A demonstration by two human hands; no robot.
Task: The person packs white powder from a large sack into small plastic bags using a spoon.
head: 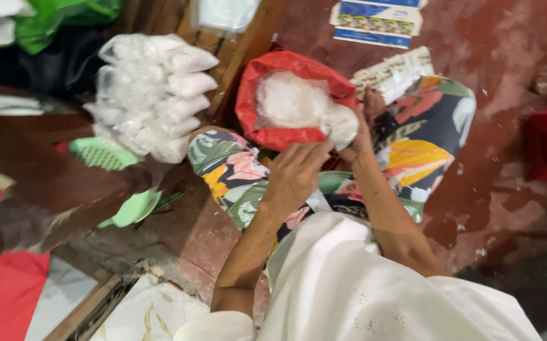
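Observation:
A small clear bag of white grains [341, 124] is held between both my hands, just above my lap. My left hand [295, 172] pinches its lower edge from the left. My right hand [362, 136] grips it from the right and behind. Directly beyond stands a red plastic bag [254, 113], open at the top and filled with the same white grains [289, 101]. I sit with knees apart in colourful floral trousers [425, 136].
A stack of several filled clear packets [153, 95] lies at the left. Next to it are a green weighing scale [106, 158] and a wooden plank [251, 38]. Printed paper sheets [377, 19] lie on the red floor [494, 69] at the top.

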